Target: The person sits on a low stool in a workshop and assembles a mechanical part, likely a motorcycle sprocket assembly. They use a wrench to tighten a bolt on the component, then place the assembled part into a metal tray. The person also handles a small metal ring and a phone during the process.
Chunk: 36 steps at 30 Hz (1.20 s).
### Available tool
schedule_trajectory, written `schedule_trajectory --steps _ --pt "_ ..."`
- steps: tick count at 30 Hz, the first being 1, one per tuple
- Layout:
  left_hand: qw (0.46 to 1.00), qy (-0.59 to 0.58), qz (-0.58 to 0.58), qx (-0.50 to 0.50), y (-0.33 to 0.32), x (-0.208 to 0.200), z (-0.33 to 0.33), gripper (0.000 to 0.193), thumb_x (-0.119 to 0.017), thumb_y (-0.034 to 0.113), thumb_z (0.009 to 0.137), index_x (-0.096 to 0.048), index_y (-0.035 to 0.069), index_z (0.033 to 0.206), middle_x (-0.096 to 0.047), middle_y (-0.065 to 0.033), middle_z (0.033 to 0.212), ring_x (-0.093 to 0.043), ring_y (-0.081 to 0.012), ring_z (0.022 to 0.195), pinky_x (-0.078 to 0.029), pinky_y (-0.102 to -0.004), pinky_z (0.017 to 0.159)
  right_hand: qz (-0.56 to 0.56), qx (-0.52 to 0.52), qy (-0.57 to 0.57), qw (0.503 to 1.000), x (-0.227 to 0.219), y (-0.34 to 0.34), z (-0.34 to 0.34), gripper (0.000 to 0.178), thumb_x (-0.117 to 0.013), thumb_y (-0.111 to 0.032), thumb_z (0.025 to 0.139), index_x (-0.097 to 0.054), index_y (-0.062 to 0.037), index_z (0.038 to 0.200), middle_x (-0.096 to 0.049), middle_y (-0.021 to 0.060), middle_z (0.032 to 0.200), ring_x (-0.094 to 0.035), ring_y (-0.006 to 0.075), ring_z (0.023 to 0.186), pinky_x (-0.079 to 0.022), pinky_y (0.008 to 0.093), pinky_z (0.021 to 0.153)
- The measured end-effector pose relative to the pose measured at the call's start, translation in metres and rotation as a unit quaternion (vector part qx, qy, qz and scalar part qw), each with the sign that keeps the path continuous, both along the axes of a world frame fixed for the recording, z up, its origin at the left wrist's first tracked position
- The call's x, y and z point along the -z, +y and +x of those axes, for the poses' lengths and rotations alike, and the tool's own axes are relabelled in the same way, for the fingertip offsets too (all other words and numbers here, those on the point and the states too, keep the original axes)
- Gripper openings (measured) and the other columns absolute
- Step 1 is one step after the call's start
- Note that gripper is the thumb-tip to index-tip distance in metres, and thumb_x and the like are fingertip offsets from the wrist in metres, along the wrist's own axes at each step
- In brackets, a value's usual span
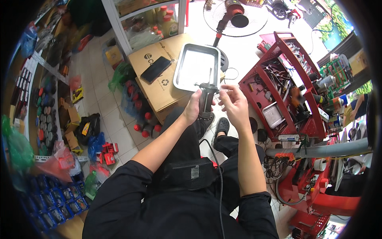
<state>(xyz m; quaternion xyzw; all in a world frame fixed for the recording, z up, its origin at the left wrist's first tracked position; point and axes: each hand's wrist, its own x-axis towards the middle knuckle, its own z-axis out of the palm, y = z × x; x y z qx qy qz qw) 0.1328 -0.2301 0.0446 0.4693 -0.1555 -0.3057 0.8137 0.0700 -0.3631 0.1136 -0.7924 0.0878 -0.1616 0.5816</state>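
- Head view, hands: left hand is wrapping closed around the body of a dark cylindrical power tool, gripping it upright in front of the person's chest, above the knees.
- Right hand is hovering just beside the tool's upper end, fingers half curled with thumb and forefinger pinching together; whatever they are pinching is too small to tell.
- Tool: a thin shaft is sticking up from its top, overlapping the edge of the metal tray behind it. A black cord is running down from the tool across the person's dark clothing.
- Tray is sitting on a cardboard box, shallow and rectangular, its inside reflecting bright light. A black phone is lying flat on the same box, to the left of the tray and apart from it.
- Right side: a red tool cart is standing near the right hand, its shelves holding cables and small parts; a small metal dish is resting on a lower shelf.
- Behind: a standing fan is facing the scene from the tiled floor.
- Left side: red-capped bottles are clustering at the foot of the box; wall shelves with packaged goods are lining the far left.
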Motion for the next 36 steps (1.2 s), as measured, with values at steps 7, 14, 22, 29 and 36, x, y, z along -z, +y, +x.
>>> schedule_trajectory --steps 7,14,22,29,36 --pt "0.944 -0.266 0.052 -0.187 0.014 0.039 0.009 0.064 -0.033 0.058 0.086 -0.047 0.0 0.112 -0.056 -0.0088 0.088 -0.053 -0.016 0.078 -0.043 -0.0286 0.073 0.036 -0.048 0.186 0.981 0.023 0.009 0.03 0.033 -0.048 -0.033 0.091 -0.057 -0.003 0.08 -0.05 -0.0003 0.053 -0.046 0.0061 0.046 -0.037 0.0212 0.043" --pt "0.954 -0.254 0.059 -0.149 -0.001 0.062 -0.003 0.073 -0.039 0.065 0.08 -0.045 0.0 0.113 -0.055 -0.0095 0.091 -0.053 -0.0177 0.082 -0.042 -0.0302 0.074 0.123 -0.052 0.178 0.975 0.04 -0.011 0.01 0.038 -0.044 -0.036 0.093 -0.048 -0.0081 0.068 -0.043 -0.0016 0.049 -0.039 0.0055 0.039 -0.032 0.0189 0.038" --pt "0.911 -0.401 0.075 -0.056 -0.058 0.062 -0.013 0.08 -0.048 0.064 0.074 -0.043 -0.003 0.119 -0.054 -0.0187 0.1 -0.052 -0.0317 0.092 -0.039 -0.0374 0.085 0.198 0.014 0.165 0.966 0.069 -0.063 -0.044 0.039 -0.043 -0.037 0.093 -0.053 -0.0053 0.072 -0.042 -0.0019 0.05 -0.038 0.0063 0.039 -0.032 0.0212 0.038" --pt "0.934 -0.345 0.087 0.024 -0.072 0.092 -0.022 0.087 -0.055 0.061 0.069 -0.038 -0.005 0.123 -0.052 -0.0189 0.109 -0.052 -0.0307 0.102 -0.038 -0.0382 0.09 0.226 -0.055 0.125 0.965 0.09 -0.087 -0.055 0.019 -0.048 -0.021 0.092 -0.048 -0.0035 0.099 -0.046 -0.0028 0.066 -0.043 0.0048 0.056 -0.035 0.0181 0.051" --pt "0.891 -0.437 0.122 -0.002 -0.071 0.107 -0.016 0.089 -0.062 0.052 0.064 -0.032 -0.003 0.127 -0.052 -0.0201 0.11 -0.052 -0.0338 0.099 -0.04 -0.0392 0.089 0.255 -0.009 0.137 0.957 0.103 -0.103 -0.051 0.031 -0.053 -0.033 0.089 -0.053 -0.0025 0.09 -0.053 0.0028 0.065 -0.047 0.0067 0.051 -0.038 0.0195 0.047"
